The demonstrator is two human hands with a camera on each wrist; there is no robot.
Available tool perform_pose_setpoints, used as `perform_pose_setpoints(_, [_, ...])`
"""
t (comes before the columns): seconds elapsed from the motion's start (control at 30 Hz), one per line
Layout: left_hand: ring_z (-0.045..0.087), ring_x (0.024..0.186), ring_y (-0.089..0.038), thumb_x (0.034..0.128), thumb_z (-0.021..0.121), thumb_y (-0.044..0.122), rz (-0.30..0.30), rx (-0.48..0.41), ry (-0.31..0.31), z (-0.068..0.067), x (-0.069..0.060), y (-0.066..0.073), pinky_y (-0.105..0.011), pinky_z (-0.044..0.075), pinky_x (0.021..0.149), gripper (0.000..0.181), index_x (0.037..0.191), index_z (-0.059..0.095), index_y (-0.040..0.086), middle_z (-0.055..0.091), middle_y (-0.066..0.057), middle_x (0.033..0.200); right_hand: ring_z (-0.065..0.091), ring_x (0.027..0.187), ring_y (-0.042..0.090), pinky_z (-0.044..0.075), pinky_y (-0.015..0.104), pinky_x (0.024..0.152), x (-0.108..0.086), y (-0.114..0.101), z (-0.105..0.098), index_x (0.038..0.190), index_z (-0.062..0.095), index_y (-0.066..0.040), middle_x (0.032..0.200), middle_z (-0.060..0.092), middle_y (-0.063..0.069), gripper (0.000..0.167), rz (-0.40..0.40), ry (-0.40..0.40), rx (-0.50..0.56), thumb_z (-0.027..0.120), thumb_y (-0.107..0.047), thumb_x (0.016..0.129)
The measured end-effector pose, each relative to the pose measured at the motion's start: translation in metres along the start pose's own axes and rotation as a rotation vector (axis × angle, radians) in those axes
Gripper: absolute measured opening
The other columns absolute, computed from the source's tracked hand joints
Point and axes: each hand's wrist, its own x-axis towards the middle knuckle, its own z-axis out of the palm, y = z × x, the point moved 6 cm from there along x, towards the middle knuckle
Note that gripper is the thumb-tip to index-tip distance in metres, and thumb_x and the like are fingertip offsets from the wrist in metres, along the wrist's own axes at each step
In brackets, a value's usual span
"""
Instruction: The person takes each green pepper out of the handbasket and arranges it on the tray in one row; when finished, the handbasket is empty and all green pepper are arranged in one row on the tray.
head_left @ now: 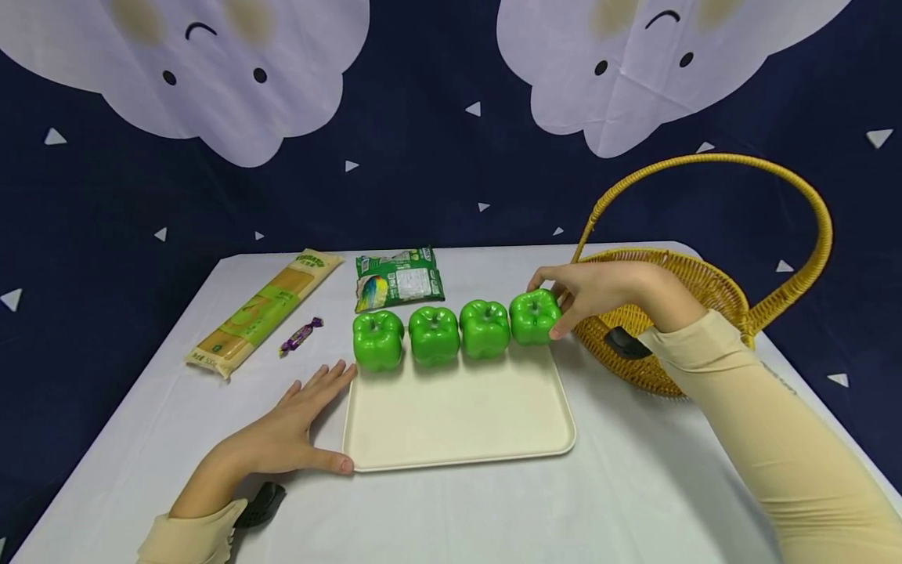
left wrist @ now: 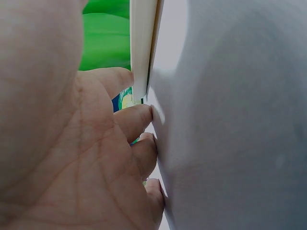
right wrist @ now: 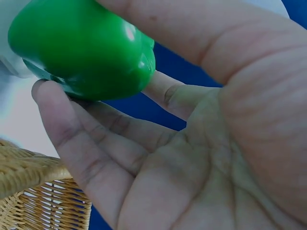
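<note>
My right hand (head_left: pixel 599 290) grips a glossy green bell pepper (head_left: pixel 534 316) at the back right corner of the cream tray (head_left: pixel 458 423). In the right wrist view, the thumb and fingers curl round that bell pepper (right wrist: pixel 81 48). Three more green bell peppers stand to its left in a row along the tray's back edge, the leftmost bell pepper (head_left: pixel 378 341) at the back left corner. My left hand (head_left: pixel 282 435) lies spread with straight fingers at the tray's left side. Its thumb and index fingertip touch the rim (left wrist: pixel 143 48), while other fingertips rest on the tablecloth.
A wicker basket (head_left: pixel 705 290) with a tall arched handle stands at the right, partly behind my right forearm. Behind the tray lies a green packet (head_left: pixel 399 280). A long yellow pasta pack (head_left: pixel 264 313) and a purple wrapped candy (head_left: pixel 301 337) lie at the left.
</note>
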Motion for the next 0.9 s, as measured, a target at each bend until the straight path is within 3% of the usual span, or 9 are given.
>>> perform_pose_setpoints(0.23, [0.01, 0.163, -0.057, 0.0694, 0.095, 0.062, -0.005, -0.002, 0.0, -0.0005, -0.0004, 0.0009, -0.084, 0.005, 0.124, 0.136, 0.174, 0.02, 0.017, 0.016, -0.025, 0.179, 0.067, 0.13, 0.037, 0.058, 0.05, 0.11, 0.0028, 0.0017, -0.0012, 0.152, 0.052, -0.006, 0.15, 0.058, 0.026, 0.075, -0.001, 0.001, -0.03, 0.089, -0.025, 0.09])
perform_pose_setpoints(0.47, [0.01, 0.163, -0.057, 0.0694, 0.095, 0.062, -0.001, 0.0, 0.003, 0.0, -0.0002, 0.0003, -0.084, 0.005, 0.124, 0.136, 0.174, 0.019, 0.018, 0.016, -0.025, 0.179, 0.07, 0.118, 0.027, 0.059, 0.045, 0.105, 0.0052, 0.0043, -0.0035, 0.149, 0.057, -0.005, 0.134, 0.067, 0.018, 0.074, -0.005, 0.024, -0.049, 0.092, -0.026, 0.087])
perform_pose_setpoints(0.9, [0.011, 0.163, -0.058, 0.0684, 0.095, 0.062, -0.004, 0.002, 0.007, 0.0003, 0.0003, -0.0002, -0.085, 0.006, 0.123, 0.137, 0.173, 0.02, 0.018, 0.017, -0.025, 0.178, 0.069, 0.124, 0.032, 0.058, 0.049, 0.109, 0.0086, 0.0098, -0.0028, 0.149, 0.055, -0.003, 0.138, 0.067, 0.022, 0.076, 0.018, 0.019, -0.044, 0.093, -0.023, 0.086])
